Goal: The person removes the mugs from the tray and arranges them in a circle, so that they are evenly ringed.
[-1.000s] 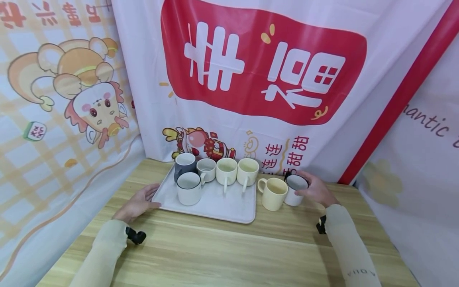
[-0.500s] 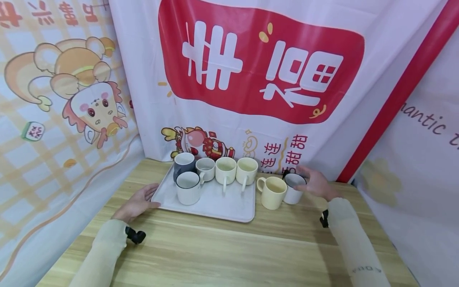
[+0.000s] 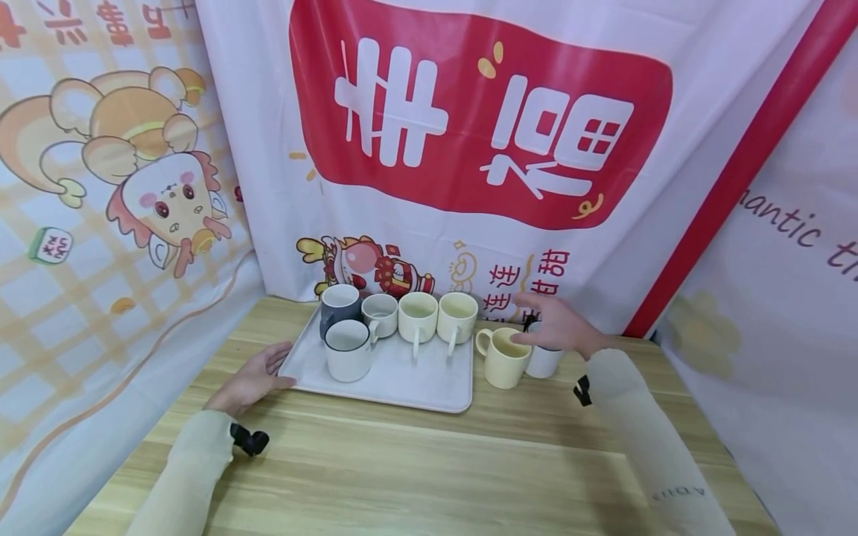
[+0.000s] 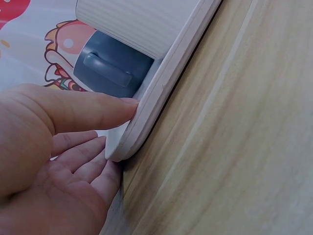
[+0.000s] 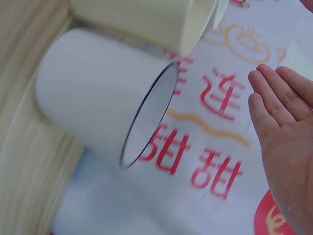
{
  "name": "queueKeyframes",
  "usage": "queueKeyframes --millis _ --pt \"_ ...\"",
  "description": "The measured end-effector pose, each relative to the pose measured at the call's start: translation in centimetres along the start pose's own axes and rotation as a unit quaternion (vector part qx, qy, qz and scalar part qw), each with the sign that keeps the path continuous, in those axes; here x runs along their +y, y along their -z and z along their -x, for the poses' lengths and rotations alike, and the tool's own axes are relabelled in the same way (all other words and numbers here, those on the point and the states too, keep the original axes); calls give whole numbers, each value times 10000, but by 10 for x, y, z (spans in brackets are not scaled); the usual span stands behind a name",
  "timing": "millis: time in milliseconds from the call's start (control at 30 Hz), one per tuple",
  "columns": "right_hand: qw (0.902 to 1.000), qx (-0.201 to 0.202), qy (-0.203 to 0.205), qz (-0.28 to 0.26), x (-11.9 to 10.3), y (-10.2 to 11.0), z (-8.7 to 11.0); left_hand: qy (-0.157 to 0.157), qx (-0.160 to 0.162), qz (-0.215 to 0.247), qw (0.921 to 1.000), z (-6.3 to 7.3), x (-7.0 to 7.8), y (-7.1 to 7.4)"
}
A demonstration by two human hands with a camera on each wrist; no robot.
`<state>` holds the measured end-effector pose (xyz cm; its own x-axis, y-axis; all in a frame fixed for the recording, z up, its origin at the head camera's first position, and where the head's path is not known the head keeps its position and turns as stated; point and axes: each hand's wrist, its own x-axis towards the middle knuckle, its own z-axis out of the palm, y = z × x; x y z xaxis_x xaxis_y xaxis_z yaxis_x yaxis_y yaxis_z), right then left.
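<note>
My left hand [image 3: 251, 380] rests at the near left corner of a pale tray [image 3: 415, 394]; in the left wrist view its thumb [image 4: 93, 110] touches the rim and the loosely straight fingers lie against the corner. Above a white mug with a dark rim [image 3: 543, 363] hovers my right hand [image 3: 559, 324], fingers spread and holding nothing. That hand hides much of the mug from the head camera; in the right wrist view the white mug [image 5: 98, 88] stands apart from the palm. A yellow mug [image 3: 506, 365] stands close by, on the table right of the tray.
On the tray stand a dark grey mug [image 3: 340, 301], a white dark-rimmed mug [image 3: 348, 357], a pale grey cup [image 3: 380, 316] and two cream mugs, one left [image 3: 418, 320], one right [image 3: 458, 318]. The wooden table [image 3: 375, 469] meets a printed curtain [image 3: 268, 186] behind.
My right hand has let go of the white mug on the right, risen and shifted left over it. The left hand stays at the tray corner. The head view has drifted slightly.
</note>
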<state>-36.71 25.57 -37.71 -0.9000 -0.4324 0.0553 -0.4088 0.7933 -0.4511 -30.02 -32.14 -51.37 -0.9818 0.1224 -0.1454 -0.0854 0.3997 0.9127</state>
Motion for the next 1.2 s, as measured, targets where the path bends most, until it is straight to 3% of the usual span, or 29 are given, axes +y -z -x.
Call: queueKeyframes --millis 233,500,633,900,1200 --pt "9975 -411 529 -222 -54 -28 -30 -57 -14 21 10000 1 -1 0" --pt "9892 -470 1360 -263 -113 -75 -59 -67 -36 56 10000 0 -4 2" --pt "9860 -409 1578 -358 -135 -99 -71 -84 -20 64 9999 0 -5 2" --pt "9845 0 1540 -836 -157 -150 -87 -146 -38 5 9999 -4 -7 2" --pt "9824 573 1079 -1409 -170 -191 -99 -84 -39 70 9999 -3 -7 3"
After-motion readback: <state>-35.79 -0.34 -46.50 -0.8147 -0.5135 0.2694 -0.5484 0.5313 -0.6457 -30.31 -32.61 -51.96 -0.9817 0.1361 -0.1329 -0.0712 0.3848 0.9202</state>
